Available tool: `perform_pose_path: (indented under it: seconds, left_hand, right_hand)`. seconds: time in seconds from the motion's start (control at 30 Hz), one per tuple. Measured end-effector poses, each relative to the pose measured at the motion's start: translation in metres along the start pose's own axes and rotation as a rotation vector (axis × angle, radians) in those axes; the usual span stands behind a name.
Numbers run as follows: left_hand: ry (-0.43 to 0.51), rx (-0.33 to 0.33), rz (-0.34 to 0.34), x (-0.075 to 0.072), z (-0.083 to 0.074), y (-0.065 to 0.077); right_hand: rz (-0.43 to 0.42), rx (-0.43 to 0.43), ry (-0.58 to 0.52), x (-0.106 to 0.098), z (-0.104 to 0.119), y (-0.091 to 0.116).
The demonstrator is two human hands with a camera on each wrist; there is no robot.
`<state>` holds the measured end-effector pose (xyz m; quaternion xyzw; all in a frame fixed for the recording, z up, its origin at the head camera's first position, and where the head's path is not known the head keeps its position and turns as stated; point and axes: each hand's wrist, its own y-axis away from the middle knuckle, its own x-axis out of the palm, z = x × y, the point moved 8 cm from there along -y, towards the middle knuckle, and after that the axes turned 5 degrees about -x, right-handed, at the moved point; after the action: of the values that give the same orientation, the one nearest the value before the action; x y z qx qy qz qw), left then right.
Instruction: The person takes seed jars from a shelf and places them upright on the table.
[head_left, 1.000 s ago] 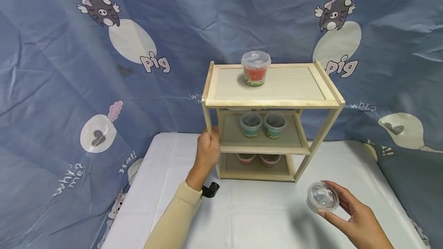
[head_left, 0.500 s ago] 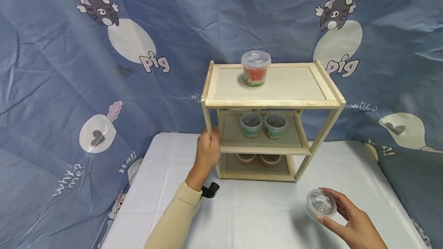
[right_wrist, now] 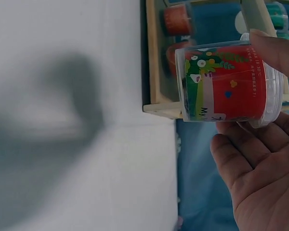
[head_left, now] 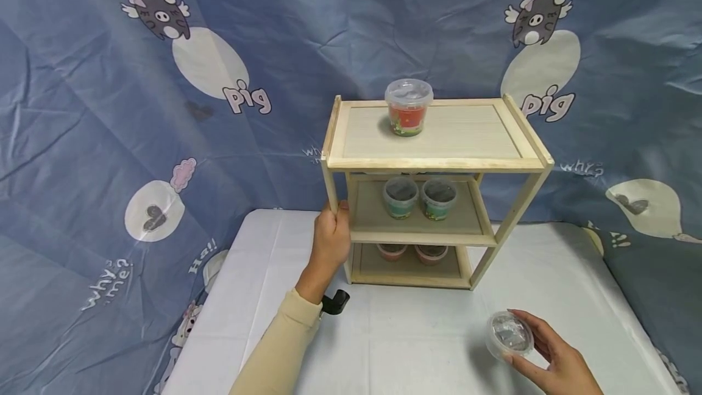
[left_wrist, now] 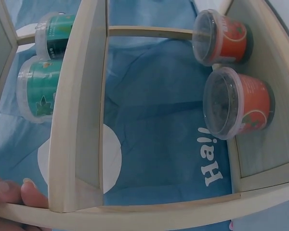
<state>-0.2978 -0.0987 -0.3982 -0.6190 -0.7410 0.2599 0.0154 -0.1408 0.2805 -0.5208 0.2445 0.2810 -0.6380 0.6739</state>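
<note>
My left hand grips the left front post of a three-tier wooden shelf; its fingertips also show at the lower left of the left wrist view. To the right, in front of the shelf, my right hand holds a clear lidded plastic cup between thumb and fingers, above the table. The right wrist view shows the red, flowered label of this cup. Another red-labelled cup stands on the top tier. Two green-labelled cups sit side by side on the middle tier.
Two orange-red cups stand on the bottom tier, partly hidden in the head view by the tier above. A white cloth covers the table. Blue printed fabric hangs behind and at both sides.
My right hand has lowered slightly in the head view, towards me, with the cup still in its fingers. The left hand keeps its hold on the post.
</note>
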Motion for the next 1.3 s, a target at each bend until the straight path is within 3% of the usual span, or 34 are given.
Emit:
perform_pose_path:
  seconds: [0.33, 0.7, 1.3]
  left_hand:
    - [0.023, 0.005, -0.009, 0.001, 0.000, 0.000]
    - [0.029, 0.029, -0.008, 0.002, -0.002, -0.001]
    - [0.023, 0.019, -0.011, 0.003, -0.002, -0.002]
  right_hand:
    - [-0.023, 0.023, 0.012, 0.010, -0.010, 0.005]
    - [0.012, 0.056, 0.009, 0.014, -0.021, 0.009]
    - [-0.030, 0.100, 0.069, 0.015, -0.040, 0.024]
